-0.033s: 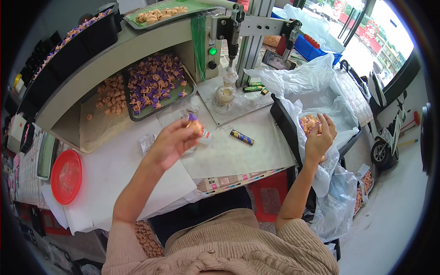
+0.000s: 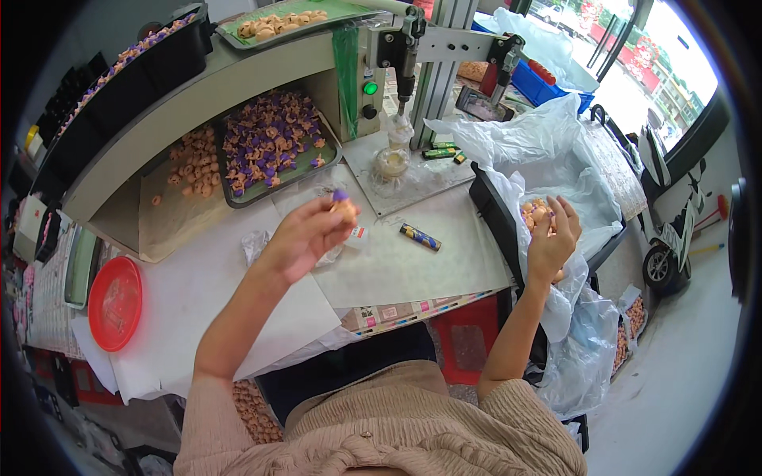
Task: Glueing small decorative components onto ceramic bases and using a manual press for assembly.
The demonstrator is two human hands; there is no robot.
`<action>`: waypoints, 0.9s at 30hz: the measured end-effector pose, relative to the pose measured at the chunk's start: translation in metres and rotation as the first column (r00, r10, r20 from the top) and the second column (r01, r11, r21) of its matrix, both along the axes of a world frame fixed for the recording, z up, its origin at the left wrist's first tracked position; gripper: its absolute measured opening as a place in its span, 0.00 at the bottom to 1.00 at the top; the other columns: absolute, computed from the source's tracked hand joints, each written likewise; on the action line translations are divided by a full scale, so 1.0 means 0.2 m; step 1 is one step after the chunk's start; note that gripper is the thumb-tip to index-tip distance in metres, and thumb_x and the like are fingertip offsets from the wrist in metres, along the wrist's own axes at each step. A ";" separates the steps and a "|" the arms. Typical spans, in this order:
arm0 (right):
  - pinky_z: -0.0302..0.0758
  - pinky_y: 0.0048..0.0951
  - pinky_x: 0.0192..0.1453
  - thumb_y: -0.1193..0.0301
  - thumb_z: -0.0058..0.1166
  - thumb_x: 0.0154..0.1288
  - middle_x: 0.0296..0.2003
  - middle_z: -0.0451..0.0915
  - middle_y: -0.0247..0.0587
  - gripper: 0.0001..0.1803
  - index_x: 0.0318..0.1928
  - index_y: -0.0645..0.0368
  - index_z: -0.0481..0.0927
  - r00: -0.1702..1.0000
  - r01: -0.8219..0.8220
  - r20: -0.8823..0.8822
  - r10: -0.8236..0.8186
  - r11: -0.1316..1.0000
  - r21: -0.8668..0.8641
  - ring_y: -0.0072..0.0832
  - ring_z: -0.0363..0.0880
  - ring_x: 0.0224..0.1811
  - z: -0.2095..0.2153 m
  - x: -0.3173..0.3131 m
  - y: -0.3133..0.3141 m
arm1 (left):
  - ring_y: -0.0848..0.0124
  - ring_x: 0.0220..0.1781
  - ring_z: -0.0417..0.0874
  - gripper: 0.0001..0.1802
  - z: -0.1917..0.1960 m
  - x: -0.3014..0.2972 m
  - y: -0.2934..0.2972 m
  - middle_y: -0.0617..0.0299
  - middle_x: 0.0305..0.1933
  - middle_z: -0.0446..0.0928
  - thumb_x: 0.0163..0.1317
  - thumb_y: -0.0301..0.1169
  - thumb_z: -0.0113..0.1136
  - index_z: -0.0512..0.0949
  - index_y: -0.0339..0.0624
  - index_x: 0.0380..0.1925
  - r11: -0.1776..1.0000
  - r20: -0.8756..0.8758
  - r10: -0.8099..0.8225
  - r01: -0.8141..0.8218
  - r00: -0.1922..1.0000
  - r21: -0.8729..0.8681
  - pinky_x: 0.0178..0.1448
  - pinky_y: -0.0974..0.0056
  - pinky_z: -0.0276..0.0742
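Observation:
My left hand (image 2: 298,242) is raised over the worktable, its thumb and fingers closed on a small peach-coloured toy figure (image 2: 344,209) with a purple top. At the right, my right hand (image 2: 553,244) reaches into a black bin (image 2: 494,214) lined with white plastic. Its curled fingers rest on a pile of round peach-coloured pieces (image 2: 533,213); what lies between the fingertips is hidden. Below the figure is a small white box (image 2: 356,237) beside crumpled clear plastic. A dark blue and gold tube (image 2: 420,237) lies on the table between my hands.
A press (image 2: 401,103) stands at the back, its clear-wrapped fixture (image 2: 391,164) on a metal base plate. Under the shelf is a tray (image 2: 327,151) of purple and peach figures, with loose round pieces (image 2: 190,163) beside it. A red plate (image 2: 116,305) sits at the left.
My left hand has shifted slightly right and up with the figure, which is turned a little. My right hand stays at the pile.

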State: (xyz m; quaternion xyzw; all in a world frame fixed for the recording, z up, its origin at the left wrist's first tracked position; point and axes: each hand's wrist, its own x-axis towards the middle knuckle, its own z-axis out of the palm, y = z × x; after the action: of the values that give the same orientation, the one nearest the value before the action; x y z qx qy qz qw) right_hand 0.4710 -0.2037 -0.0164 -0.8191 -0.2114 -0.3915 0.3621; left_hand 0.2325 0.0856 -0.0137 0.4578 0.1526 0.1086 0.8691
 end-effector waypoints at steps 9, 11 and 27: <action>0.74 0.24 0.39 0.82 0.54 0.61 0.37 0.82 0.40 0.08 0.40 0.64 0.83 0.848 -0.485 -0.194 0.493 0.870 0.089 0.26 0.79 0.37 0.06 -0.34 0.15 | 0.76 0.42 0.80 0.14 -0.21 0.64 0.14 0.64 0.40 0.80 0.61 0.31 0.63 0.78 0.36 0.44 0.949 -0.134 0.124 -0.078 0.983 0.305 0.47 0.72 0.76; 0.74 0.24 0.38 0.82 0.54 0.60 0.36 0.82 0.41 0.08 0.40 0.65 0.83 0.750 -0.600 -0.279 0.600 0.794 0.096 0.25 0.79 0.35 0.05 -0.40 0.18 | 0.76 0.39 0.80 0.14 -0.28 0.75 0.14 0.64 0.37 0.81 0.57 0.31 0.67 0.80 0.37 0.41 0.831 -0.031 0.210 -0.161 0.977 0.533 0.43 0.71 0.75; 0.74 0.23 0.37 0.83 0.56 0.59 0.32 0.82 0.43 0.08 0.39 0.65 0.82 0.611 -0.762 -0.168 0.774 0.632 0.142 0.25 0.80 0.32 0.20 -0.33 0.45 | 0.52 0.50 0.67 0.17 -0.40 0.93 0.13 0.52 0.43 0.68 0.45 0.25 0.67 0.70 0.37 0.33 0.055 0.388 0.270 -0.417 0.881 0.907 0.56 0.57 0.64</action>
State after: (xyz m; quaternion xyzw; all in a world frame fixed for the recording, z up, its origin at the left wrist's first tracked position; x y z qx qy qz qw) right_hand 0.4060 -0.1130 0.0232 -0.6760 -0.4902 -0.1142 0.5382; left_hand 0.4189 0.1111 -0.0935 0.8499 0.0995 0.4091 0.3169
